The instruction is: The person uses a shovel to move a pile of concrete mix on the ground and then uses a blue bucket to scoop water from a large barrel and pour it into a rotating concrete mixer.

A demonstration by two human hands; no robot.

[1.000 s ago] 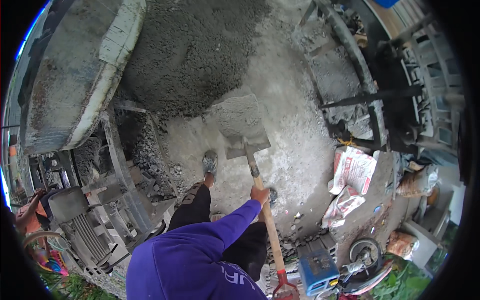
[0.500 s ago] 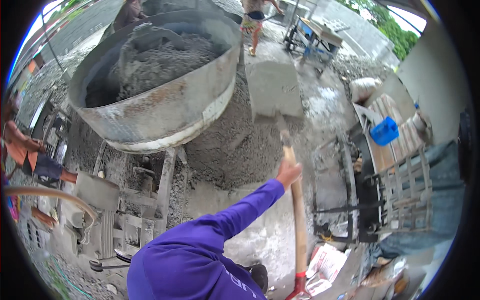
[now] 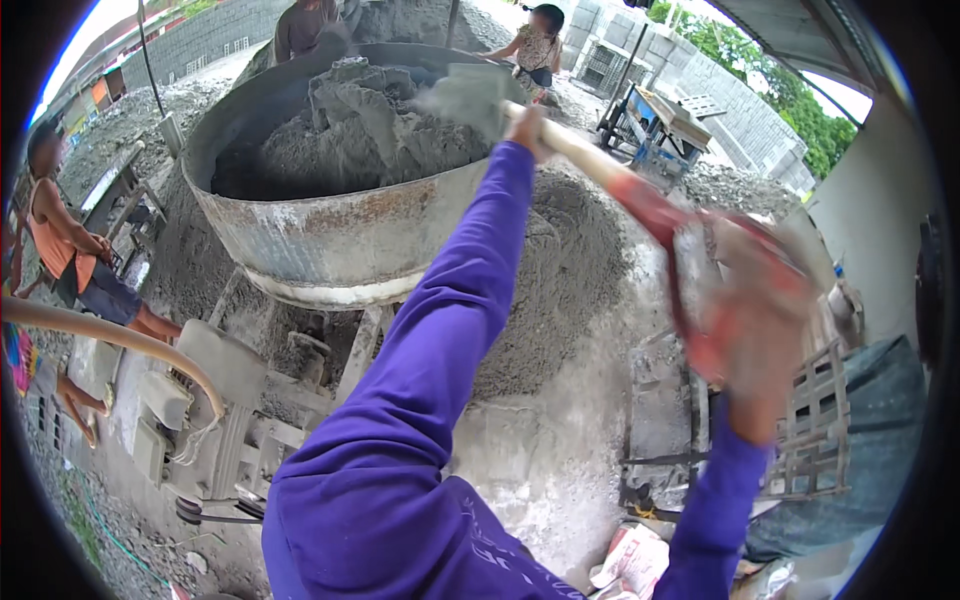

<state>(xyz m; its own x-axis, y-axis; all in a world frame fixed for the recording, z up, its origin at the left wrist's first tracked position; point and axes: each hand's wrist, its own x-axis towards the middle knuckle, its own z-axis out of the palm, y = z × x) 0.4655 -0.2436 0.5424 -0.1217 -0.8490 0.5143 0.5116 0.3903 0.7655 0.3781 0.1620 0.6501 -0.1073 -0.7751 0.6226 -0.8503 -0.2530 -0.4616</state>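
A shovel reaches across the upper middle, its wooden shaft sloping down to a red grip at the right. My left hand is closed round the shaft close to the blade. At the grip end, my right hand is wrapped on the red handle, smeared by motion. The blurred grey blade hangs over the right inner side of a large round metal mixing drum. Grey wet-looking mix is heaped inside that drum. Beside and below it spreads a pile of grey sand or gravel.
One person in an orange top sits at the left; others stand behind the drum and beyond the blade. A motor-like machine with a curved hose is at lower left. A wheeled table stands at back right.
The shovel blade has swung up and left from above the pile to over the drum. Its red grip has risen to the right, bringing my right hand into view. The view has tilted up.
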